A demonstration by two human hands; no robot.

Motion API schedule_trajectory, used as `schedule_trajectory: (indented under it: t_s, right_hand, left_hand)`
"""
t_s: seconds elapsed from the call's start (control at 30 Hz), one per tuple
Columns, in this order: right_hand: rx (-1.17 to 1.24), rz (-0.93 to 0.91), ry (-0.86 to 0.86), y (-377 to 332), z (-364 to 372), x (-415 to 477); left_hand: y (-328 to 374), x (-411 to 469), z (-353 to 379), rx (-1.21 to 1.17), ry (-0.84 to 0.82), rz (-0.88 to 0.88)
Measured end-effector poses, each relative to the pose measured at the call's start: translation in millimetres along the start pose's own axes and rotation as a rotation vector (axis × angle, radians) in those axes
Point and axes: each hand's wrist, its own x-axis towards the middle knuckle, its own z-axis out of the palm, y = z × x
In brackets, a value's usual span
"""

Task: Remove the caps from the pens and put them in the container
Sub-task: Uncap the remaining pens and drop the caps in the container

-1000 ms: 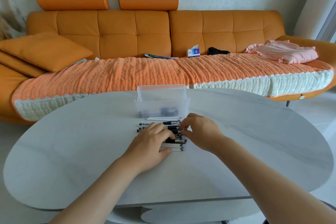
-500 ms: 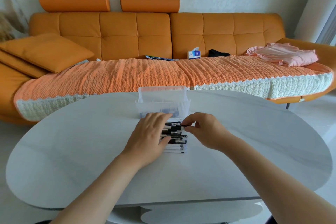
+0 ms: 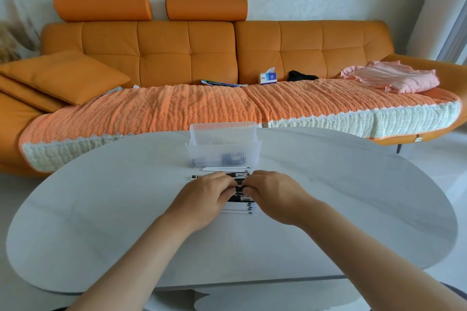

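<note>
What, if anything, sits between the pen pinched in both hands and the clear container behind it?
Only a few loose pens lie low on the table between the held pen and the container; its top is open.

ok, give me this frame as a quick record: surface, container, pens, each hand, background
surface: pale oval table
container: clear ribbed bin, far side of the pens, some dark items inside
pens: row lying flat on the table, between bin and hands
left hand: over the row, fingers pinching one black pen
right hand: pinching the same pen's other end
cap: cannot tell if it is off
background: orange sofa, tissue box, pink cloth
</note>
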Motion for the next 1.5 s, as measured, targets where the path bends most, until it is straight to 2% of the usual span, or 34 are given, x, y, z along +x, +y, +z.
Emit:
schedule_trajectory:
  t_s: [0.3,0.63,0.83,1.2,1.5]
  right_hand:
    - [-0.024,-0.007,-0.062,-5.1,2.7,0.7]
    - [-0.069,-0.02,0.023,-0.1,-1.4,-1.2]
    - [0.087,0.106,-0.031,7.5,-3.7,-4.6]
    - [0.033,0.287,-0.066,36.6,-2.4,-9.6]
    - [-0.023,0.24,-0.091,37.8,-3.0,-7.5]
  left_hand:
    - [3.5,-0.7,-2.4,-0.085,-0.011,-0.031]
    - [5.9,6.1,-5.8,-0.135,-0.026,-0.11]
    - [6.7,7.8,-5.8,-0.06,-0.055,-0.131]
    - [3.0,4.5,-9.6,0.025,-0.064,-0.181]
    - [4.0,6.2,-7.0,0.03,-0.085,-0.187]
